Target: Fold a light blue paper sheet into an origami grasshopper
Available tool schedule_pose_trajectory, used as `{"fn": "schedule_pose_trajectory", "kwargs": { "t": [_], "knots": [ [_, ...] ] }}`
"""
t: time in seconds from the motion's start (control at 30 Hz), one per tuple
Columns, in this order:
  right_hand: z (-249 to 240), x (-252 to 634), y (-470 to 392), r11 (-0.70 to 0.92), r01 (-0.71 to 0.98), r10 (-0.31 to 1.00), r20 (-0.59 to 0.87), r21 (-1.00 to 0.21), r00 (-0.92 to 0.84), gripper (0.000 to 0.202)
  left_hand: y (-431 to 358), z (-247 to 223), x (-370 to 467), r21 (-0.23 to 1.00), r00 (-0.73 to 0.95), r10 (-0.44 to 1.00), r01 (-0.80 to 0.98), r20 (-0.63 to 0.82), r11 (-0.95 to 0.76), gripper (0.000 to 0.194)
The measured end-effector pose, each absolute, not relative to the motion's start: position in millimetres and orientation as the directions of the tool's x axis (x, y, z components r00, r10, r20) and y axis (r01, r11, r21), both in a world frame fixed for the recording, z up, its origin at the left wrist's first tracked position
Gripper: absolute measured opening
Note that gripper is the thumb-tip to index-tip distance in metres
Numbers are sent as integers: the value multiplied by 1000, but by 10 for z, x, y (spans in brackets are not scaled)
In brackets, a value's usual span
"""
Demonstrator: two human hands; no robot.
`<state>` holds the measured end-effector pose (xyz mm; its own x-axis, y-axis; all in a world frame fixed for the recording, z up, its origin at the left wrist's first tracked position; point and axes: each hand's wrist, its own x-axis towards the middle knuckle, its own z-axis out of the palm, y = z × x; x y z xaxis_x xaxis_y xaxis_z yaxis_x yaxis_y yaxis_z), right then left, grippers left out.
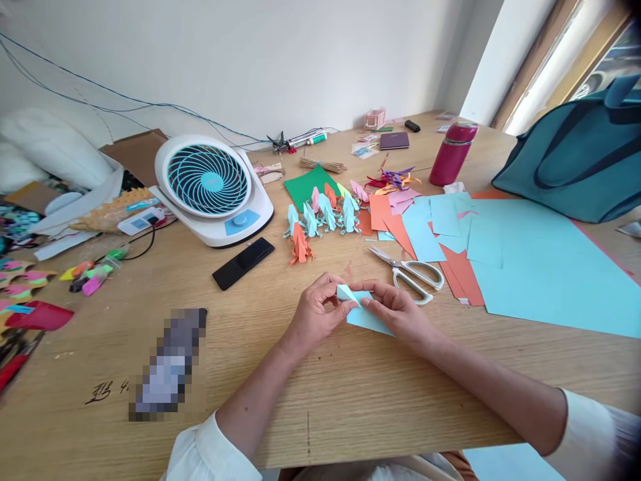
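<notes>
Between my hands, just above the wooden table point(260, 401), is a small light-blue piece of paper point(368, 321), partly folded, with a raised flap at its left end. My left hand point(320, 304) pinches that flap between thumb and fingers. My right hand point(398, 314) is closed on the paper's right part, thumb on top and fingers along the far edge. Scissors point(410, 270) with white handles lie just beyond my right hand. Past my hands stand several folded paper figures, light blue point(328, 212) and pink, with an orange figure point(300, 244) in front.
White fan point(207, 187) and black phone point(244, 263) sit left of the figures. Light-blue sheets point(545, 267) and orange paper pieces point(463, 274) spread out at right, near a magenta bottle point(453, 153) and a teal bag point(575, 153). A blurred-out object point(167, 364) lies at left.
</notes>
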<state>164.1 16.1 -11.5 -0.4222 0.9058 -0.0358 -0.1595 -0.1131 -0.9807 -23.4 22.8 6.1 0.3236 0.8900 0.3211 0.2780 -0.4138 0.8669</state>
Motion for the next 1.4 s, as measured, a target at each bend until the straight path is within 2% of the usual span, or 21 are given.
{"fn": "schedule_pose_trajectory", "kwargs": {
  "t": [0.17, 0.27, 0.37, 0.5, 0.57, 0.73, 0.9, 1.0, 1.2, 1.4],
  "knots": [
    [-113, 1637, 156, -125, -161, 904, -46, -979, -425, 46, 232, 47, -240, 875, 306, 897, 270, 319, -403, 6],
    [-98, 1622, 141, -73, -123, 908, -15, -990, -418, 47, 209, 63, -186, 862, 248, 917, 331, 312, -383, 13],
    [-85, 1604, 135, -27, -107, 918, 18, -994, -397, 51, 174, 68, -118, 854, 199, 931, 375, 304, -359, 12],
    [-81, 1593, 135, 0, -72, 932, 26, -997, -362, 53, 154, 24, -93, 910, 170, 958, 312, 229, -273, 11],
    [-78, 1594, 131, 8, -59, 932, 29, -998, -361, 53, 168, 4, -119, 931, 185, 963, 271, 198, -243, 12],
    [-71, 1600, 120, -25, -50, 929, -4, -998, -370, 51, 224, -10, -183, 916, 263, 934, 253, 243, -310, 12],
    [-100, 1617, 110, 42, 28, 943, 30, -999, -332, 46, 202, -19, -148, 972, 185, 980, 206, 79, -117, 21],
    [-102, 1621, 104, 67, 50, 940, 46, -996, -337, 43, 188, 0, -136, 981, 185, 981, 174, 55, -88, 24],
    [-124, 1602, 143, -83, -139, 885, -9, -987, -466, 54, 216, 47, -164, 980, 151, 985, 168, 85, -110, 23],
    [-218, 1596, 180, -199, -109, 873, -126, -974, -472, 44, 222, 77, -191, 965, 176, 975, 199, 136, -170, 26]
  ]
}}
